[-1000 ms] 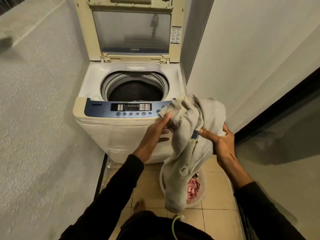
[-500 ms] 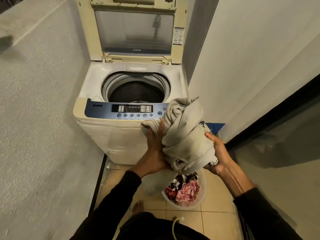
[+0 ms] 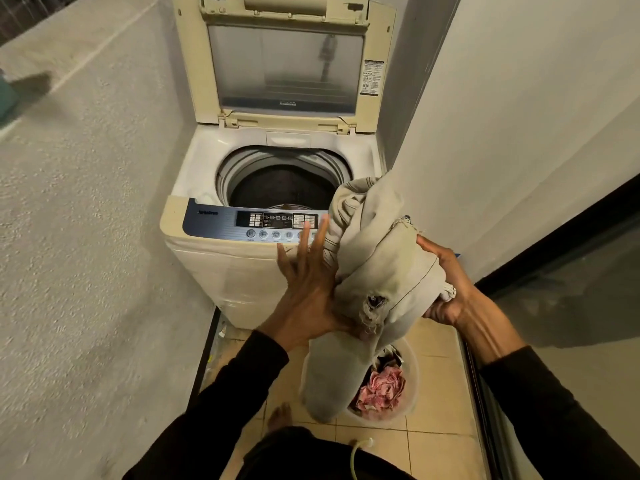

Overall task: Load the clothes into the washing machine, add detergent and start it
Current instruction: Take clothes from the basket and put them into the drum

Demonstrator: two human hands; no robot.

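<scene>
A cream top-loading washing machine (image 3: 221, 271) stands ahead with its lid (image 3: 284, 64) raised and the dark drum (image 3: 280, 185) exposed. I hold a bundled beige garment (image 3: 381, 265) in front of the machine's right corner, below drum height. My right hand (image 3: 446, 289) grips its right side. My left hand (image 3: 308, 289) presses flat against its left side, fingers spread, thumb tucked under the cloth. One beige leg of the garment hangs down over a white basket (image 3: 412, 382) on the floor, which holds pink and dark clothes (image 3: 381, 389).
A rough wall (image 3: 86, 237) closes in on the left and a smooth white wall (image 3: 502, 133) on the right. A dark-framed glass door (image 3: 571, 289) runs along the right. The floor is tan tile (image 3: 440, 455); my bare foot (image 3: 280, 415) stands near the basket.
The garment has been gathered from a long hanging shape into a bundle. My left hand has gone from pinching the cloth to a flat, spread-fingered press against it. The view moved closer.
</scene>
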